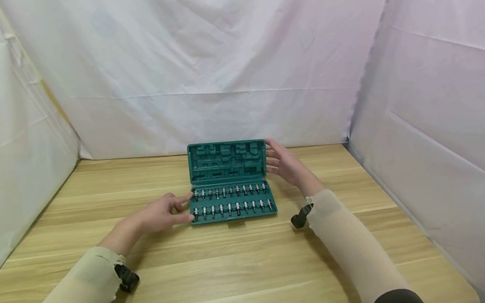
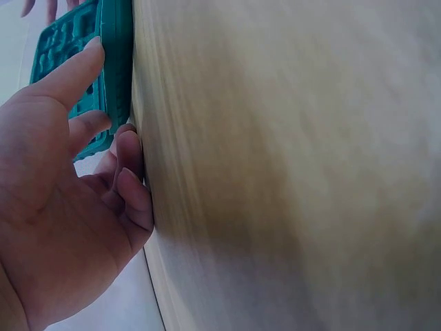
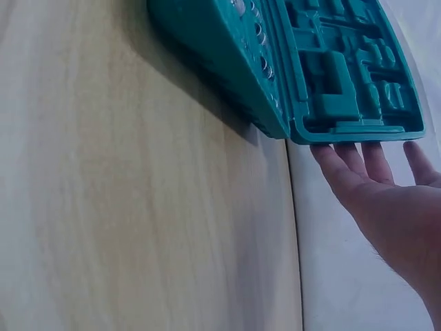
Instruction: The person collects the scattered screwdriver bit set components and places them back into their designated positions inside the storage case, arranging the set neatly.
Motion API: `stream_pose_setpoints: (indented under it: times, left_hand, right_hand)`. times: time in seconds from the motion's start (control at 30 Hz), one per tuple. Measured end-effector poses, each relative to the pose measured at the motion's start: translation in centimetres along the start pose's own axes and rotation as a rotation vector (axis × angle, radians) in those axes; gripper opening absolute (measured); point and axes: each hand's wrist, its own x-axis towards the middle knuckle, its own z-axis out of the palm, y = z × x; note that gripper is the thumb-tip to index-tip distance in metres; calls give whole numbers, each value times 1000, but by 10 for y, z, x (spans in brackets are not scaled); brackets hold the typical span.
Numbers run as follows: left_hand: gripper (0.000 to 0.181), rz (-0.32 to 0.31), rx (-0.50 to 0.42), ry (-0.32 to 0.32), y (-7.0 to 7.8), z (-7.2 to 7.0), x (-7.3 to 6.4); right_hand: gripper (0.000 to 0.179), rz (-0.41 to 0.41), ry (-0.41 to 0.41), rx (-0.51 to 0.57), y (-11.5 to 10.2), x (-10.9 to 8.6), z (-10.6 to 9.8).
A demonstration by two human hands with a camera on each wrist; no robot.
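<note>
A green plastic case (image 1: 233,198) lies on the wooden table with its lid (image 1: 204,159) raised at the back. Two rows of silver bit sockets (image 1: 238,206) fill the base; the lid's inside is moulded with recesses. My left hand (image 1: 163,213) touches the base's left edge, thumb near the front corner and index finger farther back. Its other fingers are curled beside the case in the left wrist view. Against the lid's right edge rest the fairly straight fingertips of my right hand (image 1: 289,164), with the thumb near the top corner (image 3: 413,136).
White cloth (image 1: 218,67) hangs behind the table and along both sides. The pale wooden tabletop (image 1: 219,278) spreads in front of the case. Each wrist carries a small black camera, the left one (image 1: 127,278) just above the table.
</note>
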Motion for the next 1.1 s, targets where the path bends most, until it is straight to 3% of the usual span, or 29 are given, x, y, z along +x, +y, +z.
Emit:
stream_pose_setpoints:
  times: [0.3,0.8,1.1]
  left_hand:
    - [82,3,-1,-1,-1,0,3]
    - [84,13,4,-3,-3,-3,4]
    - [83,11,21,1,-3,-3,6]
  right_hand:
    - [69,-6,24,47,-2,-7,-1]
    - [72,-23,74,-23,-3,-18,9]
    - [55,-75,49,-85,-2,-23,9]
